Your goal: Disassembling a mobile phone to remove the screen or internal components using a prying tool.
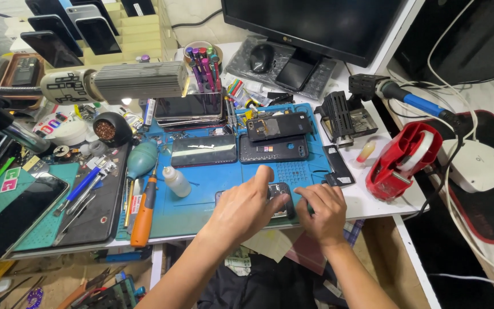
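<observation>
Phone (281, 197): lies open on the blue mat (212, 189), near the front edge of the surface (367, 197).
Left hand (244, 209): rests on the phone, fingers together, pressing down.
Right hand (322, 209): fingers curled against the phone's right side.
Bottle (176, 181): small and white, left of the hands.
Screwdriver (144, 209): orange, farther left.
Tape holder (402, 159): red, off to the right.

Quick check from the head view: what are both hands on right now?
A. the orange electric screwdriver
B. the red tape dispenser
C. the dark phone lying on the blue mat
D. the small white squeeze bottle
C: the left hand and right hand both rest on the dark phone at the near edge of the blue mat.
</observation>
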